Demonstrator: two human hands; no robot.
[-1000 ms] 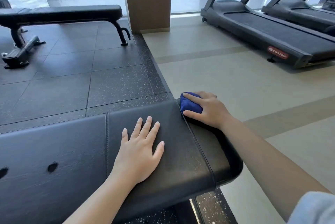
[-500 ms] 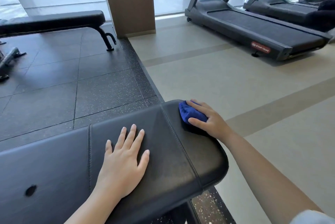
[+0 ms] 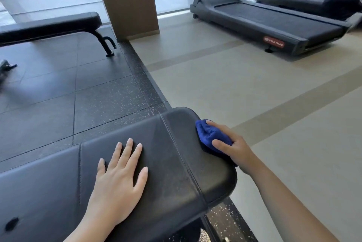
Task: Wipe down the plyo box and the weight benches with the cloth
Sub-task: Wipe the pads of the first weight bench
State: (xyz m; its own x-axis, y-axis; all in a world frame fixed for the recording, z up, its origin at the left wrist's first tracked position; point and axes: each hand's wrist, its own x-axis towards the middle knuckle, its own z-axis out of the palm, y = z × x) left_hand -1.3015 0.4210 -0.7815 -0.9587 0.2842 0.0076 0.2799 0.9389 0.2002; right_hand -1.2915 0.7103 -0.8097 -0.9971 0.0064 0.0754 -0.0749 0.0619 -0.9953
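Note:
A black padded weight bench (image 3: 172, 163) fills the lower left, its rounded end pointing right. My left hand (image 3: 119, 185) lies flat on the pad with fingers spread and holds nothing. My right hand (image 3: 233, 147) grips a bunched blue cloth (image 3: 208, 135) and presses it against the right end edge of the bench. A second black flat bench (image 3: 51, 25) stands at the far left on the dark rubber floor. No plyo box is in view.
A brown pillar (image 3: 127, 0) rises at the top centre. Two treadmills (image 3: 274, 20) stand at the upper right on the beige floor (image 3: 254, 94). Dark speckled rubber tiles (image 3: 88, 94) cover the left side.
My right hand has slid the cloth along the bench's end edge, from the far corner toward me. The left hand stays flat on the pad. The view has shifted to the right.

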